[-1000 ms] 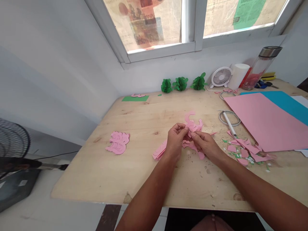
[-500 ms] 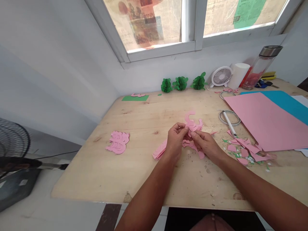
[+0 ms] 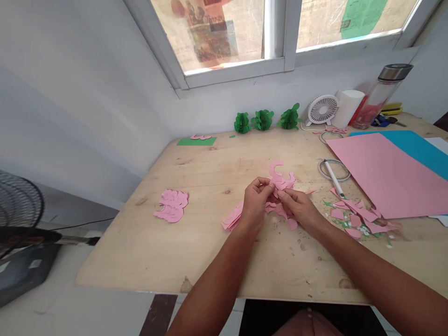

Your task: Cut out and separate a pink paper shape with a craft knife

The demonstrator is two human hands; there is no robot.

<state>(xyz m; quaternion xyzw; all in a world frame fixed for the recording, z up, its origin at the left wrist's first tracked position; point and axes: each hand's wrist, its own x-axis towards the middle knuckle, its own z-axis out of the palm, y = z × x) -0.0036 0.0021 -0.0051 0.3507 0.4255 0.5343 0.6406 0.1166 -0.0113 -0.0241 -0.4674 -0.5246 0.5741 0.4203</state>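
Close together over the middle of the wooden table, my left hand (image 3: 258,197) and my right hand (image 3: 298,207) pinch a small piece of pink paper (image 3: 276,191) between their fingertips. Its exact shape is partly hidden by the fingers. Curved pink paper offcuts (image 3: 279,169) lie around and beneath both hands. Beside my left wrist rests a folded strip of pink paper (image 3: 231,218). Farther left is an overlapping stack of pink scalloped cut-outs (image 3: 172,205).
To the right lie a large pink sheet (image 3: 388,172), a blue sheet (image 3: 416,144), a white pen (image 3: 334,178) over a tape roll, and paper scraps (image 3: 355,219). Along the wall stand several items: green paper ornaments (image 3: 262,120), a small fan (image 3: 322,111) and a glass bottle (image 3: 378,100).
Both hands stay in nearly the same place, still pinching the pink paper. The view has shifted very slightly; nothing else has visibly moved.
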